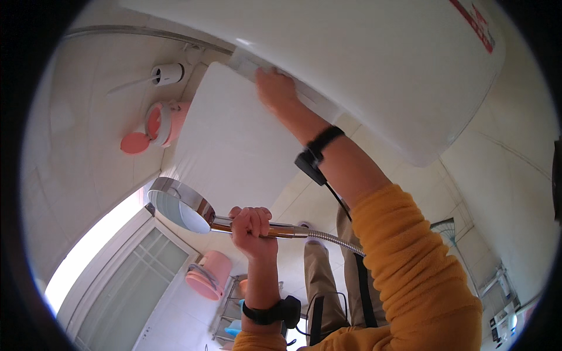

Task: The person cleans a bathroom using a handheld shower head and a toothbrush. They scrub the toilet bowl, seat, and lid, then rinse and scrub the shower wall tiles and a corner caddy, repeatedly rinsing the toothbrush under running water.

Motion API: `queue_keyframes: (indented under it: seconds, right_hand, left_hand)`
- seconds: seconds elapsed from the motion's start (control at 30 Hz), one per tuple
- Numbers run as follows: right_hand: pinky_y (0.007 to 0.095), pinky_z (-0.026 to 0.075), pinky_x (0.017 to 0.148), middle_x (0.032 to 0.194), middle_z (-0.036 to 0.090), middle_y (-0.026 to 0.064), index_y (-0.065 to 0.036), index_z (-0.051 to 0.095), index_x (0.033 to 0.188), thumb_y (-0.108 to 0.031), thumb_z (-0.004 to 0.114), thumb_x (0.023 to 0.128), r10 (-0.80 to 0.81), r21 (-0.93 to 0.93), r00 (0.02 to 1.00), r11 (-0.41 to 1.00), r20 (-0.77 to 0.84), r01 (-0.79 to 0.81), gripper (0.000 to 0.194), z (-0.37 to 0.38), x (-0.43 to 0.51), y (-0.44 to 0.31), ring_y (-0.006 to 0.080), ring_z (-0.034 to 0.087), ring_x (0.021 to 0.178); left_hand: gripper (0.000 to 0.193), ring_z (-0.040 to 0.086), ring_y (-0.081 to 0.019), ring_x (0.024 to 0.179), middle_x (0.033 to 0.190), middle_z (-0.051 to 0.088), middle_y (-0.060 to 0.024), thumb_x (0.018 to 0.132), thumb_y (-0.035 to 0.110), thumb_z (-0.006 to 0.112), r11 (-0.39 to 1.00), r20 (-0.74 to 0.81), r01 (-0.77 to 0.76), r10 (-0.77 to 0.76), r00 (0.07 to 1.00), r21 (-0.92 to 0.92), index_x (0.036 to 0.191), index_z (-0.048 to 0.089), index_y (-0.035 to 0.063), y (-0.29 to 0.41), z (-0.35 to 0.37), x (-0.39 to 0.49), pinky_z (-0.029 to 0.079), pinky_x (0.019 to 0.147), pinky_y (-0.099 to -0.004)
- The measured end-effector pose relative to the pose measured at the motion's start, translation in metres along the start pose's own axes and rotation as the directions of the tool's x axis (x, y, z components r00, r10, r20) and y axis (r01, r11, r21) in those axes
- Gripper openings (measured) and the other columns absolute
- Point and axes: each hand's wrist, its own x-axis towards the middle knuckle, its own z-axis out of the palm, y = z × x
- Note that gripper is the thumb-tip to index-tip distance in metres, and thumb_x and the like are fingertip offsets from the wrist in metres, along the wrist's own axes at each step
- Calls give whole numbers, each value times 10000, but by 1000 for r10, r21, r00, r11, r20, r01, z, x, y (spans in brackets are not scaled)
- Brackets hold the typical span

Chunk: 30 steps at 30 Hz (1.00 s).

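My left hand point(252, 230) is closed around the handle of a chrome shower head point(180, 206), lower left of the middle. Its round face is tilted to the lower left, and a metal hose point(336, 240) runs from the handle behind my right forearm. My right hand point(277, 87) is higher up, fingers curled at a narrow ledge point(311, 96) between a large white casing point(351, 57) and a smooth white panel point(237, 131). Its fingertips are blurred or hidden, so whether it holds anything is unclear. The casing bears a red marking at the upper right.
A pink bin point(175, 118) with a raised lid and a white cylindrical holder point(169, 73) are at the upper left. A metal rail point(131, 30) runs above them. Lower left are a glazed door point(140, 272), a pink bucket point(210, 274) and a shelf rack point(230, 307). A cable hangs by my legs.
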Motion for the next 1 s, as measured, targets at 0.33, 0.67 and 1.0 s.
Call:
queue_keyframes:
  seconds: [0.33, 0.67, 1.0]
  right_hand:
    - [396, 459, 611, 881, 507, 208, -8, 411, 1082, -114, 434, 748, 5, -200, 997, 980, -78, -20, 351, 4, 1, 3, 331, 554, 716]
    - [419, 443, 626, 877, 511, 203, -71, 384, 1143, -102, 405, 750, 114, -58, 988, 992, 105, -108, 395, -48, -102, 48, 342, 541, 741]
    - [400, 437, 618, 753, 542, 156, -77, 534, 956, -77, 428, 723, 13, 27, 997, 1000, -74, -11, 256, -52, -161, 105, 306, 537, 726]
  left_hand:
    - [163, 252, -94, 338, 392, 232, 11, 698, 38, 384, 996, -62, 28, -33, 998, -85, 597, 274, 102, -2, -3, -5, 328, 478, -259]
    - [199, 214, -79, 355, 403, 221, 33, 722, 67, 382, 996, -26, 81, -82, 996, -41, 575, 263, 130, 8, -3, -8, 299, 498, -252]
    - [213, 214, -79, 347, 398, 236, 21, 693, 28, 394, 994, 23, 97, -98, 995, 46, 553, 263, 122, -6, 5, -13, 316, 469, -243]
